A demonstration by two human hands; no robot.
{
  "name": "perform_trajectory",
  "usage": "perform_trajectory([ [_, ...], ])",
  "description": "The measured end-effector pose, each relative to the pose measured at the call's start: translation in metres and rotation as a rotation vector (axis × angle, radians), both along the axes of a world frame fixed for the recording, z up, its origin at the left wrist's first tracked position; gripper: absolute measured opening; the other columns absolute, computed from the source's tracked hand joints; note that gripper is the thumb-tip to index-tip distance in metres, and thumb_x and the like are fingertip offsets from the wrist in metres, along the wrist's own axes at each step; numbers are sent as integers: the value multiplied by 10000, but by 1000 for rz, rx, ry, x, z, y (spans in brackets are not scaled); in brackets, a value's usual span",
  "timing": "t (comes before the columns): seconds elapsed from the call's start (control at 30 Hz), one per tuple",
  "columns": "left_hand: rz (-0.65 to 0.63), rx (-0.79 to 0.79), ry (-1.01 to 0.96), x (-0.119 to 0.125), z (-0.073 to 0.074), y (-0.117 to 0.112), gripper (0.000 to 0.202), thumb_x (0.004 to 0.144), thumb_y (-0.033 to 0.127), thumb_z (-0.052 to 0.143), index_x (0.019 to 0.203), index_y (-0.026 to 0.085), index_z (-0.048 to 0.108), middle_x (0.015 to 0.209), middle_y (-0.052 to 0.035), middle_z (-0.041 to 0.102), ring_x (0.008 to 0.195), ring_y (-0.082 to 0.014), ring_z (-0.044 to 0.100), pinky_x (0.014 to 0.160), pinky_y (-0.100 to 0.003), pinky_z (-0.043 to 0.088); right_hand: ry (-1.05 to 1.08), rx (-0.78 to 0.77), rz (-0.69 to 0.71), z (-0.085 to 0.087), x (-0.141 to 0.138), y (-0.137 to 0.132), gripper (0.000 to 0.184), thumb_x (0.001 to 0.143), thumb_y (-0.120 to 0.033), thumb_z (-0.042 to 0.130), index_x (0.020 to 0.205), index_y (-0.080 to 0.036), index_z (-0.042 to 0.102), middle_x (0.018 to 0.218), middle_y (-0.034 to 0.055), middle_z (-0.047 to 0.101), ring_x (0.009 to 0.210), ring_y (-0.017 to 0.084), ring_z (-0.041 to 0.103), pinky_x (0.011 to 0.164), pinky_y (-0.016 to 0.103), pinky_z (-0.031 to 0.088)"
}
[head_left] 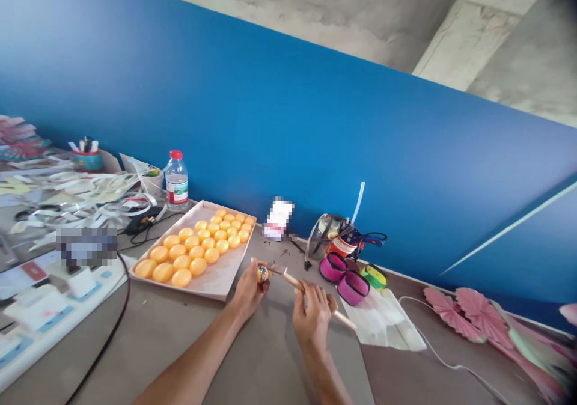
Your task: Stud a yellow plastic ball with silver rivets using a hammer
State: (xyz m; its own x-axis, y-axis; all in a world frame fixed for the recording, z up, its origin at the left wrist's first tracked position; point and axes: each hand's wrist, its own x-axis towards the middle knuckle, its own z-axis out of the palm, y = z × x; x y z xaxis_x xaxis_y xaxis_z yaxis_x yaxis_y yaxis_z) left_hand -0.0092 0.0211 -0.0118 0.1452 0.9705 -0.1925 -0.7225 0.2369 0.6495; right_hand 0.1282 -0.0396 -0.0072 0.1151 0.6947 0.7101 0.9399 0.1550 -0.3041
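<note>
My left hand (pixel 249 289) pinches a small yellow egg-shaped piece (pixel 262 273) with dark painted marks on it, holding it just off the table. My right hand (pixel 312 315) grips a thin wooden paintbrush (pixel 293 280) whose tip points at the piece. Just left of my hands lies a shallow tray (pixel 220 282) filled with several plain yellow egg shapes (pixel 198 249) in rows.
Small pink and green paint pots (pixel 353 287) stand to the right, beside a white cloth (pixel 383 321). A water bottle (pixel 176 181) stands behind the tray. Paper strips, a black cable (pixel 112 333) and boxes crowd the left. Pink paper fans (pixel 469 315) lie far right. A blue wall backs the table.
</note>
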Motion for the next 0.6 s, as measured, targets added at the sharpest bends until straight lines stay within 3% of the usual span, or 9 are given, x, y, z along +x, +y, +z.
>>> perform_trajectory([
  [0.2,28,-39,48,1,1,0,422,689,554,566,794,148,516,525,23,508,380,-63,415,409,-195,301,-18,-56,16,2,-1,-1,237,884,-279,376,924,-197,595,798,44,644,740,172,550,774,327,262],
  [0.37,28,36,70,3,-2,0,435,695,564,552,805,145,522,586,0,545,402,-65,433,404,-196,298,4,15,-7,3,-1,-2,254,886,-299,371,958,-187,588,834,58,644,769,179,549,787,330,267],
  [0.6,54,-49,49,2,0,1,376,712,515,567,794,150,524,542,10,522,403,-71,437,411,-194,322,-42,-133,11,1,-7,0,254,889,-260,351,931,-197,594,817,49,646,749,172,553,770,326,260],
])
